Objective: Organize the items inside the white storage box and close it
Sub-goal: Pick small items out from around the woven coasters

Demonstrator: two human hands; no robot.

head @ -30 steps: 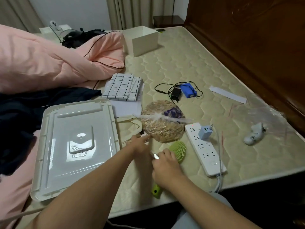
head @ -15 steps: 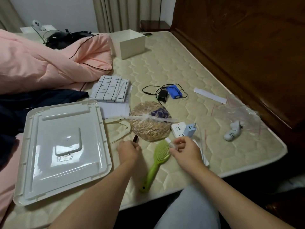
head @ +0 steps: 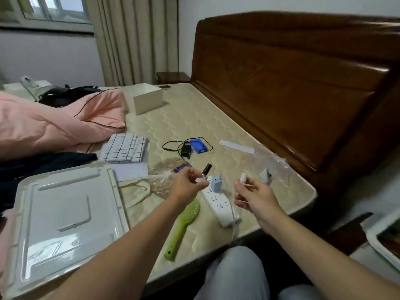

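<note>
Above the mattress edge, the left hand point(head: 187, 184) pinches a small black-capped bottle point(head: 205, 172), and the right hand point(head: 254, 197) is closed round a similar white-capped bottle point(head: 243, 178). Both look light, hard and smooth, probably glass, so I would hold each by the body, not the cap. At far right, a white storage box point(head: 377, 242) shows only a corner; its contents are unclear. Its lid point(head: 62, 215) lies flat on the bed. A smaller open white box point(head: 147, 101) sits far back, its interior unseen.
</note>
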